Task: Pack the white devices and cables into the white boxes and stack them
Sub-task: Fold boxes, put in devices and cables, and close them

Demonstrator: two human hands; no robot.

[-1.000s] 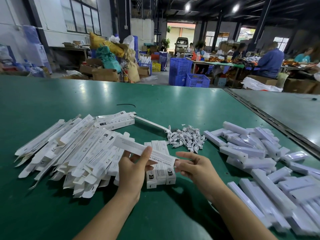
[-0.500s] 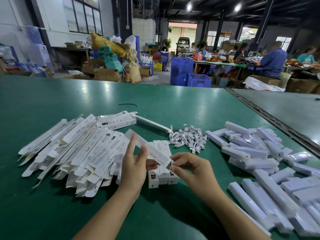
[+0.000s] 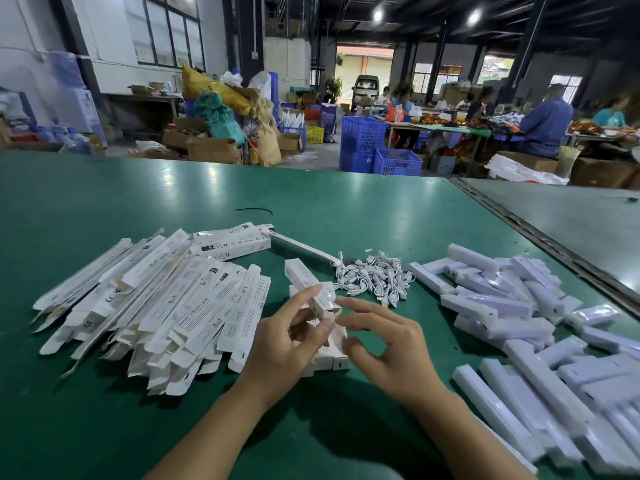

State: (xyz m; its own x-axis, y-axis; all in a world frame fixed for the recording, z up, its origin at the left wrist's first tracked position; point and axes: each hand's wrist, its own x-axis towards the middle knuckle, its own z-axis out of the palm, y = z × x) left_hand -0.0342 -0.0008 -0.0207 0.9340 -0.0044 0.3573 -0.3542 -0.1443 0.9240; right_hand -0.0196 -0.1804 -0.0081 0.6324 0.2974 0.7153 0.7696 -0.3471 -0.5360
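My left hand (image 3: 291, 341) pinches a long white box (image 3: 303, 278) between thumb and forefinger, its far end pointing away from me. My right hand (image 3: 388, 344) has its fingers curved, fingertips touching the box's near end flap. Under both hands lie a few packed white boxes (image 3: 334, 358), side by side. A heap of flat unfolded white boxes (image 3: 156, 306) spreads to the left. Coiled white cables (image 3: 374, 278) sit in a pile just beyond my right hand. White devices (image 3: 512, 306) in clear wrap are heaped on the right.
The green table (image 3: 311, 202) stretches far ahead; a metal seam (image 3: 540, 237) runs along its right side. A single long device (image 3: 304, 249) lies by the cables. A black scrap (image 3: 254, 210) lies farther back. Crates, boxes and seated workers are beyond the table.
The box, held crosswise between both hands before, has swung round and now points away from me. My right hand has loosened from pinching its end to touching the flap.
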